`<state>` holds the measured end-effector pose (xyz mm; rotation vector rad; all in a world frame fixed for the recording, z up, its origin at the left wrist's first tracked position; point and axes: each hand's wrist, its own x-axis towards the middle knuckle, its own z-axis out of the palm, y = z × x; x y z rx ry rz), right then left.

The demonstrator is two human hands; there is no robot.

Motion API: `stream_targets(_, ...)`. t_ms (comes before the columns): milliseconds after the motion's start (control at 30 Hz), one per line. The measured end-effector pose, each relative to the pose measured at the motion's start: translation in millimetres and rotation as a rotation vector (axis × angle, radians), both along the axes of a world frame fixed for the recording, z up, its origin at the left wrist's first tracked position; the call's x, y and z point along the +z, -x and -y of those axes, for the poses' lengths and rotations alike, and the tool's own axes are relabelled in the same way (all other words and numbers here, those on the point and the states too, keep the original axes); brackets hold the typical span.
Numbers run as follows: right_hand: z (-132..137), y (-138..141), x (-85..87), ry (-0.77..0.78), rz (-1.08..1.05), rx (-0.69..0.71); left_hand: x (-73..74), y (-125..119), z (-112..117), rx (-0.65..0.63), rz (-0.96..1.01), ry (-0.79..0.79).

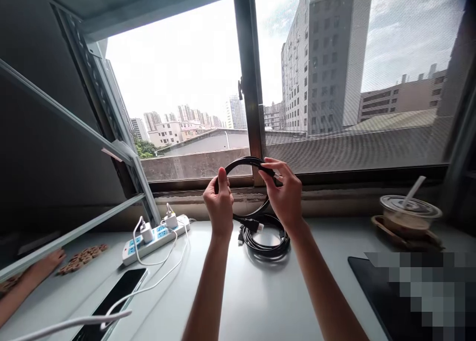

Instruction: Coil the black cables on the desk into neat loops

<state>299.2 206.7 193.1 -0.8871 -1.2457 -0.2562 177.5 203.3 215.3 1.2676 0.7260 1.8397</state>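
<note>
A black cable [245, 162] arches between my two raised hands in front of the window. My left hand [219, 204] is closed round the loop's left side, thumb pressed on top. My right hand [284, 195] pinches the loop's right side with its fingers. The cable hangs down behind my hands to a coil [266, 239] lying on the white desk [241, 291], with a plug end showing near the coil.
A white power strip [156, 237] with chargers and white leads lies at left, beside a dark phone [119, 294]. Another person's hand [44, 264] rests by a brown beaded mat [84, 257]. An iced drink cup [409, 214] stands right, above a dark pad [375, 291].
</note>
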Motion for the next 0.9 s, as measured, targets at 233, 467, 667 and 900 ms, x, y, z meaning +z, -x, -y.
stream_targets(233,-3,-6,-3.3,0.091,0.004,0.023,7.4,9,8,-0.187,-0.110,-0.015)
stream_targets(467,2,-26,-1.2,0.308,0.110,0.213,9.7,19,7,-0.404,-0.228,0.069)
stream_targets(667,-2,-52,-9.3,0.522,-0.072,0.231,-0.2,13,-6,-0.507,-0.537,0.117)
stream_targets(900,-34,-69,-58.1,0.886,-0.210,0.120,-52.3,-6,-52,-0.405,-1.051,0.583)
